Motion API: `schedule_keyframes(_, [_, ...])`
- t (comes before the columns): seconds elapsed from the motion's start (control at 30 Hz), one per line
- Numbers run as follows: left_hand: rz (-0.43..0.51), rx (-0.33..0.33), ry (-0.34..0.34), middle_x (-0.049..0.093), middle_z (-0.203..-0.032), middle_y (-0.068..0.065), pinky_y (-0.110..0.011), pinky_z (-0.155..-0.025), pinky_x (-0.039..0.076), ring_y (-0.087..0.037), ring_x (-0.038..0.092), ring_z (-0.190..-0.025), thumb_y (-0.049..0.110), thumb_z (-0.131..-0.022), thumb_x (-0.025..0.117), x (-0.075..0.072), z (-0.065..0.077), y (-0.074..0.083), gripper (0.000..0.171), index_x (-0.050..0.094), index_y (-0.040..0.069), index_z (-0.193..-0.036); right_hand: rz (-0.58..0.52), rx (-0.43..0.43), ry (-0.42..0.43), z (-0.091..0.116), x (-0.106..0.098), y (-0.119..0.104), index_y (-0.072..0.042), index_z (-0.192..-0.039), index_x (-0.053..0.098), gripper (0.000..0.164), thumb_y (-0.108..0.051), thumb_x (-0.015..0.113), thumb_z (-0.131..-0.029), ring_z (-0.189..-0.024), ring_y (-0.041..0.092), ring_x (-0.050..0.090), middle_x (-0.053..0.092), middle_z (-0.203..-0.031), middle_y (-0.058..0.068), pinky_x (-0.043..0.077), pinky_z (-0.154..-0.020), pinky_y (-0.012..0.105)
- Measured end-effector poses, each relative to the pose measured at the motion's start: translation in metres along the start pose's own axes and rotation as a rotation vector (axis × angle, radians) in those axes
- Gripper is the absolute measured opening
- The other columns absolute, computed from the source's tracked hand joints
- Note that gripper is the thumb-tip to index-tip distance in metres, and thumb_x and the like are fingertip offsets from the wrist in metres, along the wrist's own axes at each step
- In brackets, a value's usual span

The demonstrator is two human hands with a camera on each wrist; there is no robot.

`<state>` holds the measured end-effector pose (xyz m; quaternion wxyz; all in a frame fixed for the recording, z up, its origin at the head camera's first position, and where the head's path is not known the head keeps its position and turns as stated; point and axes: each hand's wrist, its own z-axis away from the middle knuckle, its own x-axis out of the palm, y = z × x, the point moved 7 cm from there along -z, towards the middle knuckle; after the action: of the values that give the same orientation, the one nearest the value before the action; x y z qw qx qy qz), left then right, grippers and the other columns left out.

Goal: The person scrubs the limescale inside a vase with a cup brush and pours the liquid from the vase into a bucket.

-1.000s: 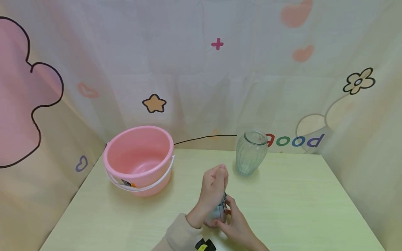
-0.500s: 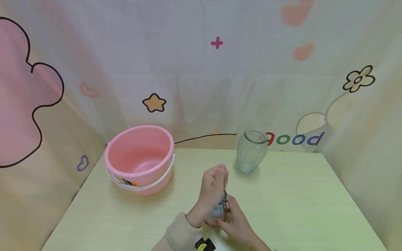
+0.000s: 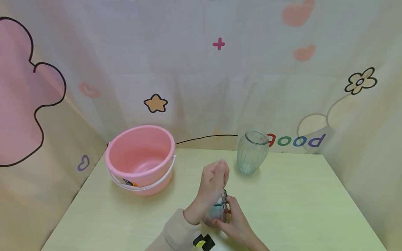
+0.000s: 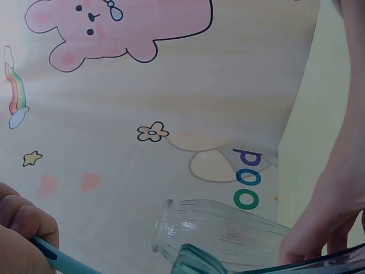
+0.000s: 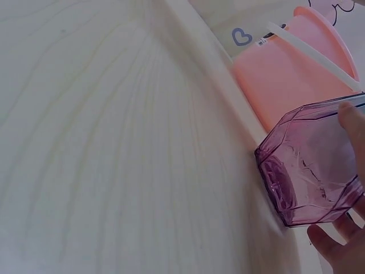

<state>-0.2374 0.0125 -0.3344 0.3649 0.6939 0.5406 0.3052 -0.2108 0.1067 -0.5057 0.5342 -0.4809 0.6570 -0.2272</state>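
My left hand (image 3: 213, 183) is curled in a fist round a slim light-blue handle (image 4: 68, 264), above the mouth of a small glass vase (image 3: 219, 213). The tool's working end is hidden, so I cannot tell its kind. This vase is faceted, bluish-green at its wavy rim (image 4: 197, 261) and purple toward its base in the right wrist view. My right hand (image 3: 237, 223) holds it from the right side, thumb in front and fingers behind. In the right wrist view, the fingertips (image 5: 345, 112) press on its wall, and its base is close over the table.
A pink bucket (image 3: 142, 183) with a white handle stands at the back left of the pale table (image 3: 301, 202). At the back, right of centre, is a taller clear ribbed vase (image 3: 251, 157). A printed curtain (image 3: 194, 62) hangs behind.
My left hand has risen slightly, and more of the vase's rim shows beneath it. My right hand keeps its hold on the vase. The bucket and the clear vase stay where they were.
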Motion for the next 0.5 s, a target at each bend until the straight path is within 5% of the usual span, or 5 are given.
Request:
schedule_keyframes(0.3, [-0.006, -0.022, -0.029, 0.031, -0.046, 0.0, -0.024, -0.041, 0.023, -0.014, 0.03, -0.04, 0.006, -0.09, 0.03, 0.0, -0.003, 0.007, 0.035, 0.035, 0.009, -0.056, -0.017, 0.024, -0.01, 0.002, 0.001, 0.002, -0.017, -0.125, 0.035, 0.069, -0.021, 0.077, -0.07, -0.106, 0.017, 0.045, 0.042, -0.121, -0.002, 0.048, -0.077, 0.037])
schedule_keyframes(0.5, [-0.007, -0.036, -0.028, 0.03, -0.047, 0.004, -0.023, -0.041, 0.022, -0.01, 0.029, -0.041, 0.003, -0.088, 0.03, 0.001, 0.0, 0.028, 0.033, 0.035, 0.008, -0.056, -0.039, 0.022, -0.004, 0.001, 0.002, 0.001, -0.019, -0.126, 0.035, 0.071, -0.018, 0.077, -0.069, -0.107, 0.015, 0.044, 0.041, -0.122, -0.004, 0.048, -0.079, 0.037])
